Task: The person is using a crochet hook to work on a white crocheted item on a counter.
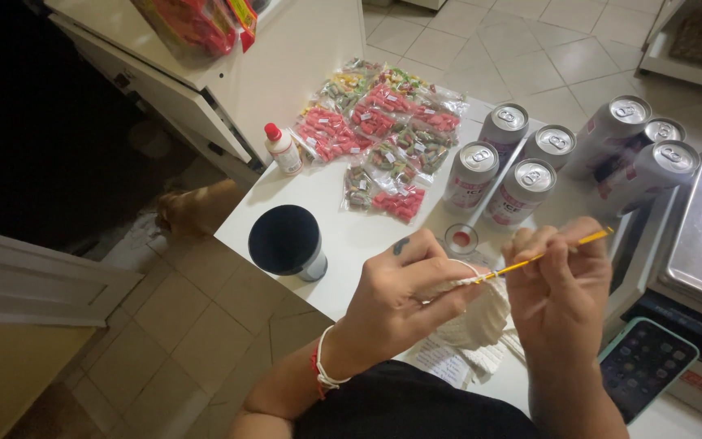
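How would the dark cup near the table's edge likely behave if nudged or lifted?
The dark cup looks taller than its narrow base, widening toward the rim, so a push near the top could tip it. It stands close to the white table's edge and might fall off. Whether it holds anything cannot be told, so its weight is uncertain.

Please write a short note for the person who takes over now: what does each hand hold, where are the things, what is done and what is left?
Left hand: pinches the white crochet piece at its top edge.
Right hand: holds the yellow hook, tip in the piece.
Both are above the white table, near the cans, black cup and candy bags.
Done: a small patch is worked.
Left: I cannot tell how much.
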